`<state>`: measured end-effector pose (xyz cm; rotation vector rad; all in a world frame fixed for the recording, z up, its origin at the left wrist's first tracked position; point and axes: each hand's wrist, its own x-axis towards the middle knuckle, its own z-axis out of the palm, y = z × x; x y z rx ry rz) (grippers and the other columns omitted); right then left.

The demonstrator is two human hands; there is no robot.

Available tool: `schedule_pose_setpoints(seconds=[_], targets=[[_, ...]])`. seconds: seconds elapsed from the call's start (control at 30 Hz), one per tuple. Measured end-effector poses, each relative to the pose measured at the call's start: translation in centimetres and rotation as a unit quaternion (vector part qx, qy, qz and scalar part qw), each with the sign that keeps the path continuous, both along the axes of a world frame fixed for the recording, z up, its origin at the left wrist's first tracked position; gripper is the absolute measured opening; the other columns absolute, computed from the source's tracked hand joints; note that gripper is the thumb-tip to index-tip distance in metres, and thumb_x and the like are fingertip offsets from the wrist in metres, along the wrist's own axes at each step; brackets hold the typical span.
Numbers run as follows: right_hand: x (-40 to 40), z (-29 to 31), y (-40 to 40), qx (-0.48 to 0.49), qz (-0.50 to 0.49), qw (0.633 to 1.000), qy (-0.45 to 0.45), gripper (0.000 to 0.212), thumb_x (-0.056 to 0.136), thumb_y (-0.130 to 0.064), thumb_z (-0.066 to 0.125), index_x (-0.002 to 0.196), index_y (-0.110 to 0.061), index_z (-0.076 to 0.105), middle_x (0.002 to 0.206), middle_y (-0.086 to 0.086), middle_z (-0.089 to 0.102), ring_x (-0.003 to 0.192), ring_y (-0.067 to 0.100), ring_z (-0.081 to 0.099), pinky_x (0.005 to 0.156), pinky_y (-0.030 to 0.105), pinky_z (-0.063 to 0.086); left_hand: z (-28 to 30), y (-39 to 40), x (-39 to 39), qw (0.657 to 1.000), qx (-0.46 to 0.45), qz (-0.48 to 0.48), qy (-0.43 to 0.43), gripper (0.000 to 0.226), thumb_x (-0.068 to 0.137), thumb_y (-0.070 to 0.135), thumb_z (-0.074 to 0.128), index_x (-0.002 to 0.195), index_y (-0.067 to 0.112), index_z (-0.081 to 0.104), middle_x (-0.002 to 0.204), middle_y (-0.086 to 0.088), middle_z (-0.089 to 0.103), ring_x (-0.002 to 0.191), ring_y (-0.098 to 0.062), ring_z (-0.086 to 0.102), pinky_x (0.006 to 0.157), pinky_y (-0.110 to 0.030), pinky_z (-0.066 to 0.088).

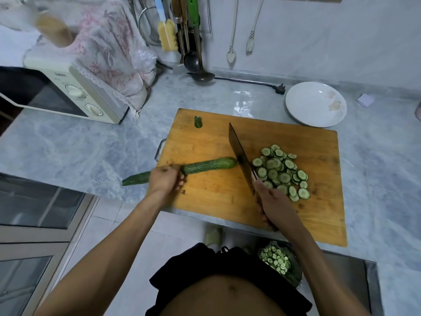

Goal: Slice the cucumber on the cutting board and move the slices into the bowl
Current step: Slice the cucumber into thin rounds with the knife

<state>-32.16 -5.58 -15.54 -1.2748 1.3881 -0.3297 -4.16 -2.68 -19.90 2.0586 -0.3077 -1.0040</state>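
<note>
left hand (164,179) gripping cucumber (208,165) on cutting board (319,213); right hand (272,201) grasping cleaver (240,156) beside slices (281,172).

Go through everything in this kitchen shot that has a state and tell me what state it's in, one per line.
Cucumber: uncut, lying on the board, its tail end overhanging the left edge.
Left hand: gripping the cucumber.
Right hand: gripping the cleaver, blade at the cucumber's tip.
Slices: piled on the cutting board.
Cut end piece: alone at the board's far edge.
White dish: empty.
Lower bowl: holds slices.
</note>
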Motion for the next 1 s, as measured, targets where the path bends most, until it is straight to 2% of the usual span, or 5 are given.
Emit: schedule_pose_setpoints(seconds=[0.13,0.3,0.47,0.6,1.0], targets=[[0.2,0.2,-0.4,-0.007,0.016,1.0,0.023,0.062,0.1,-0.057,0.037,0.065,-0.01,0.055,0.055,0.008,0.053,0.042,0.017,0.048,0.039,0.02,0.036,0.5,-2.4,-2.3,0.887,-0.132,-0.315,-0.312,0.011,0.089,0.02,0.066,0.099,0.018,0.071,0.097,0.005,0.068,0.087,-0.008,0.059,0.077,-0.019,0.045],[-0.2,0.0,-0.5,0.036,0.04,0.998,0.024,0.056,0.1,-0.058,0.034,0.086,-0.01,0.058,0.06,0.005,0.055,0.046,0.016,0.052,0.041,0.02,0.04,-2.4,-5.8,-5.0,0.75,-0.09,-0.521,-0.396,0.039,0.091,0.027,0.064,0.128,0.018,0.057,0.124,-0.007,0.056,0.106,-0.031,0.057,0.084,-0.037,0.05],[-0.3,0.2,-1.1,0.084,0.011,0.996,0.028,0.054,0.1,-0.059,0.032,0.078,-0.015,0.055,0.063,0.002,0.056,0.05,0.014,0.051,0.049,0.023,0.041,-2.9,-4.8,-4.5,0.752,-0.136,-0.492,-0.417,0.031,0.092,0.016,0.059,0.121,0.021,0.064,0.121,-0.003,0.061,0.099,-0.027,0.061,0.075,-0.035,0.054],[0.7,0.8,-0.9,-0.038,0.033,0.996,0.071,0.054,0.104,-0.051,0.028,0.064,-0.023,0.051,0.061,-0.001,0.056,0.056,0.011,0.052,0.058,0.026,0.039,-3.4,-2.8,-3.6,0.762,-0.122,-0.46,-0.44,0.029,0.091,0.021,0.062,0.118,0.027,0.069,0.122,0.005,0.063,0.092,-0.024,0.066,0.073,-0.034,0.057],[2.6,1.1,1.1,-0.146,0.157,0.967,0.137,0.06,0.105,-0.047,0.029,0.083,-0.001,0.061,0.085,0.021,0.066,0.083,0.034,0.062,0.075,0.04,0.049,-5.0,-2.0,-5.6,0.824,-0.108,-0.335,-0.444,0.034,0.088,0.022,0.053,0.117,0.023,0.07,0.123,-0.002,0.063,0.083,-0.033,0.065,0.064,-0.033,0.052]])
